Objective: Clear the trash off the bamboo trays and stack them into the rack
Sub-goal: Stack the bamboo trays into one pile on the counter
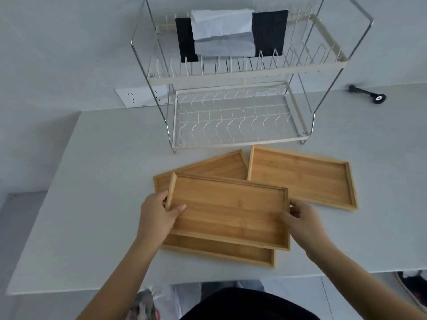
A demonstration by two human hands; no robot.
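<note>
L hand is gripping the top tray at its left end, thumb lying inside; R hand is gripping the right end. Tray is sitting over others on worktop, w/ rack behind.

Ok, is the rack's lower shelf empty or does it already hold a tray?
Empty. The lower shelf shows only bare white wire; all bamboo trays lie on the table, one held by both hands.

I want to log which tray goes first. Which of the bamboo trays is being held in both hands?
The front tray, lying on top of the others: the left hand and right hand grip its short ends. The other trays lie untouched.
</note>
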